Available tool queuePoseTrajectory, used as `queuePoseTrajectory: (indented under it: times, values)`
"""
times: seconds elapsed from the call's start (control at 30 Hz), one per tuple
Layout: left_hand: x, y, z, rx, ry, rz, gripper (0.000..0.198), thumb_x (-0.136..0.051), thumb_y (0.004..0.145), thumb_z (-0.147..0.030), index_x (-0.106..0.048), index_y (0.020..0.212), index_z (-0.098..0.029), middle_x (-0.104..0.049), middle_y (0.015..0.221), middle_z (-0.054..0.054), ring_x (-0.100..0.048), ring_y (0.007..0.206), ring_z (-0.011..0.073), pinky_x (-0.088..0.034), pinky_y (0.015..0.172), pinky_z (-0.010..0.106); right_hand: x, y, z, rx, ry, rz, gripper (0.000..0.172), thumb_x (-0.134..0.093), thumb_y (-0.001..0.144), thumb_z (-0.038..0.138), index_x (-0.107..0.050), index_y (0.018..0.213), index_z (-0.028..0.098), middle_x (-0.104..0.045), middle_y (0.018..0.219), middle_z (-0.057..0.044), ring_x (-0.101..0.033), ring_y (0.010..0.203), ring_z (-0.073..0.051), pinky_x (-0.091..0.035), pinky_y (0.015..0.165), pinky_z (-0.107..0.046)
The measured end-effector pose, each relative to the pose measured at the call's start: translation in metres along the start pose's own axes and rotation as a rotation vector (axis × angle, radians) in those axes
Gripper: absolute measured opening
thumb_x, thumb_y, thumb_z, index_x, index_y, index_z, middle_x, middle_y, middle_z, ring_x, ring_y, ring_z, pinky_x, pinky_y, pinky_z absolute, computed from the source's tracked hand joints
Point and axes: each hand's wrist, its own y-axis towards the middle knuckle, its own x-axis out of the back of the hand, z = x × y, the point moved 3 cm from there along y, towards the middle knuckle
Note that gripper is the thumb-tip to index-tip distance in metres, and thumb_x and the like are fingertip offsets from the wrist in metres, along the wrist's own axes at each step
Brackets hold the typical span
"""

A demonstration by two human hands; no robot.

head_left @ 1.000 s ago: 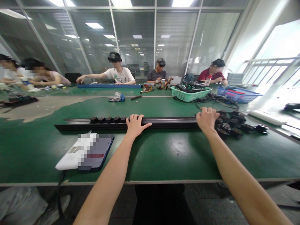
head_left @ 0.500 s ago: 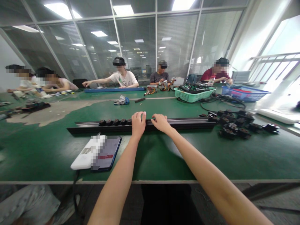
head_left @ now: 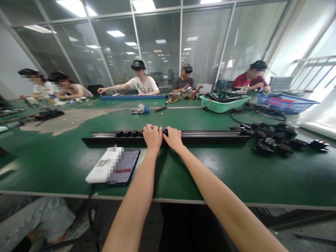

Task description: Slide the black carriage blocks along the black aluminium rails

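Channel (head_left: 215, 140), long, black, metallic, probably braced steady by left hand (head_left: 153, 138), closure impossible to judge; pinches small dark block (head_left: 165, 132) with right hand (head_left: 173, 138).

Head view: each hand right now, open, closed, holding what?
Left hand: curled over the black rail; grip cannot be told.
Right hand: at a small black part; grip cannot be told.

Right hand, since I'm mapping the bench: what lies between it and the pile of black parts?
The head view shows a stretch of black rail between the right hand and the pile.
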Motion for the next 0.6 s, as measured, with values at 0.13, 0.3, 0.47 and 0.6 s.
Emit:
queuePoseTrajectory:
  times: [0.13,0.3,0.47,0.6]
  values:
    - [0.0018,-0.0007,0.0018,0.049,0.061,-0.023,0.034,-0.05,0.101,-0.039,-0.075,0.11,-0.018,-0.061,0.123,0.016,-0.051,0.121,0.0333,-0.046,0.097,0.043,-0.0026,-0.0006,0.0006,-0.02,-0.015,-0.05,0.031,-0.051,0.104,0.037,-0.061,0.126,0.018,-0.07,0.127,-0.016,-0.059,0.121,-0.03,-0.036,0.104,-0.044]
    - [0.0011,-0.0024,0.0016,0.096,0.109,-0.002,0.033,-0.05,0.1,-0.038,-0.076,0.108,-0.018,-0.064,0.121,0.016,-0.053,0.12,0.0335,-0.046,0.096,0.043,-0.0033,0.0015,-0.001,-0.042,-0.011,-0.061,0.031,-0.055,0.102,0.037,-0.064,0.125,0.018,-0.068,0.128,-0.016,-0.058,0.122,-0.03,-0.037,0.103,-0.044]
    - [0.0021,-0.0028,-0.0006,0.106,0.136,0.031,0.036,-0.05,0.099,-0.04,-0.076,0.109,-0.018,-0.066,0.122,0.017,-0.054,0.121,0.0353,-0.046,0.096,0.045,-0.004,0.0038,-0.0036,-0.037,-0.003,-0.067,0.029,-0.056,0.102,0.036,-0.065,0.123,0.018,-0.068,0.127,-0.016,-0.058,0.12,-0.03,-0.037,0.102,-0.044]
    - [0.0028,-0.0029,-0.003,0.084,0.158,0.059,0.039,-0.048,0.1,-0.042,-0.075,0.111,-0.016,-0.069,0.119,0.017,-0.057,0.119,0.0348,-0.046,0.097,0.046,-0.0042,0.0043,-0.0058,-0.028,0.003,-0.079,0.029,-0.055,0.102,0.037,-0.066,0.121,0.019,-0.068,0.126,-0.016,-0.057,0.119,-0.03,-0.037,0.102,-0.044]
